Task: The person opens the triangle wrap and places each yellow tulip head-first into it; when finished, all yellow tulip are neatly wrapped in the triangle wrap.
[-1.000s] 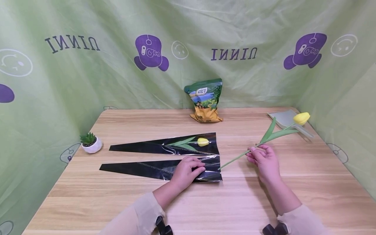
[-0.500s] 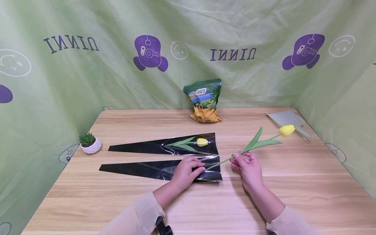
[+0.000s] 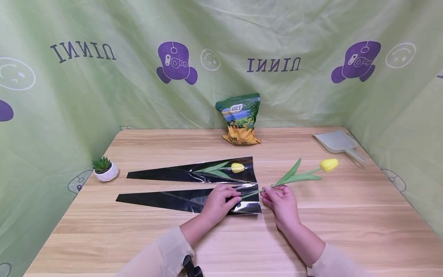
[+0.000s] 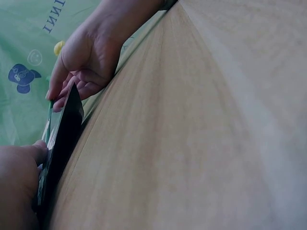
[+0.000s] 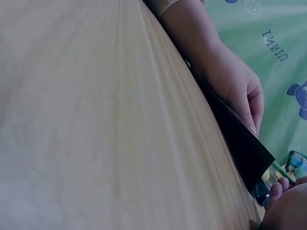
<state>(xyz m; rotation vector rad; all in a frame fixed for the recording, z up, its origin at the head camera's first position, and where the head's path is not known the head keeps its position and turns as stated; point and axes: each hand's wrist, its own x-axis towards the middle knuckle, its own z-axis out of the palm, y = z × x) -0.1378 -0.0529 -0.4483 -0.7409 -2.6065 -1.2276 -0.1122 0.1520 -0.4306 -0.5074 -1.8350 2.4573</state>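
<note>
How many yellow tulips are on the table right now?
2. One tulip lies inside the far black sleeve; the other tulip is held by the right hand, stem at the near sleeve. None seems hidden.

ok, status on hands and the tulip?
Left hand holds sleeve mouth. Right hand pinches tulip stem, tip at mouth. Nothing blocking.

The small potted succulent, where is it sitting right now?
In the head view, the potted succulent stands near the table's left edge, just left of the narrow tips of the two black wrapping sleeves, well away from both hands.
</note>
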